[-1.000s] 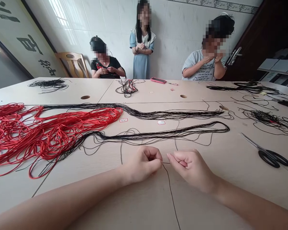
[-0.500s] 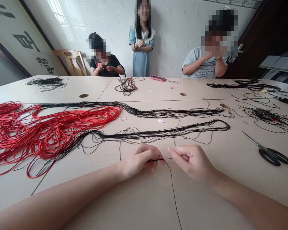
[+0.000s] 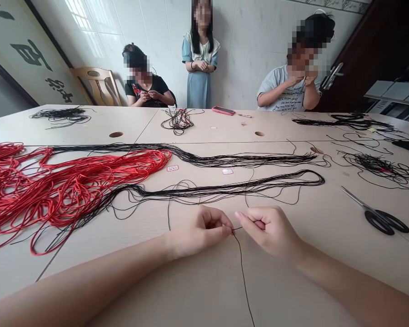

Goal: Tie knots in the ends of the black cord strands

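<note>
My left hand (image 3: 201, 229) and my right hand (image 3: 269, 229) rest close together on the pale table (image 3: 191, 277), both pinched on one thin black cord (image 3: 242, 272). The cord runs between my fingertips and trails down toward the near edge. Just beyond my hands lies a long bundle of black cords (image 3: 231, 188). A big heap of red cord (image 3: 61, 186) spreads over the left side.
Black-handled scissors (image 3: 378, 215) lie at the right. More black cord bundles (image 3: 225, 160) cross the middle and far side. A pink phone (image 3: 223, 110) lies at the back. Two people sit and one stands across the table, beside a wooden chair (image 3: 95, 84).
My hands drew apart along the cord half a second ago, showing a short stretch between them, and have since closed together again. The view shifted slightly.
</note>
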